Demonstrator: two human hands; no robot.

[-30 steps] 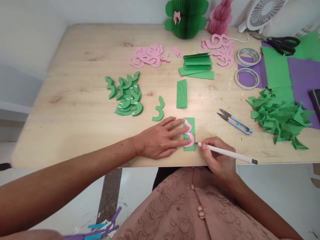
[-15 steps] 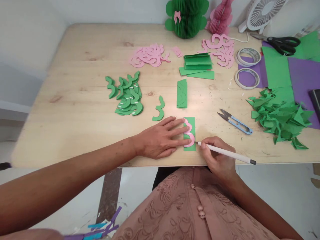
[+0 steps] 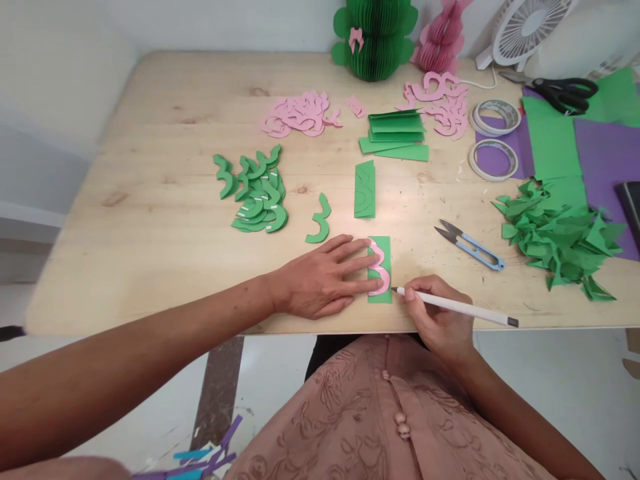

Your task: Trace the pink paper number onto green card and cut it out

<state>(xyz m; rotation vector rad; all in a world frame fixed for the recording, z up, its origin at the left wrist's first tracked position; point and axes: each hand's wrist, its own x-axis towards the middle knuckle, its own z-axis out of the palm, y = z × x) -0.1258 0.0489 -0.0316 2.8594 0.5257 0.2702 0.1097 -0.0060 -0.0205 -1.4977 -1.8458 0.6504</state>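
Observation:
My left hand point(image 3: 317, 277) lies flat with its fingers spread, pressing a pink scalloped paper template point(image 3: 384, 279) onto a green paper rectangle point(image 3: 380, 299). The template's left edge is partly under my fingertips. In my right hand point(image 3: 443, 317) is a white pencil point(image 3: 463, 307), its dark tip at the right edge of the green rectangle. Farther up lies a green paper strip point(image 3: 365, 189) with curved outlines drawn on it. Left of that rests a single cut green wavy piece point(image 3: 320, 220).
Cut green pieces point(image 3: 260, 193) are piled at left, with pink cutouts point(image 3: 300, 113) behind. Blue thread snips point(image 3: 470, 244) lie at right near green scraps point(image 3: 555, 233). Tape rolls point(image 3: 494, 160), black-handled scissors point(image 3: 560, 92), folded green paper point(image 3: 396, 125) and a fan point(image 3: 530, 30) stand farther back.
The pencil tip has shifted slightly down and right, and my right hand has moved a little with it. My left hand holds its place on the template.

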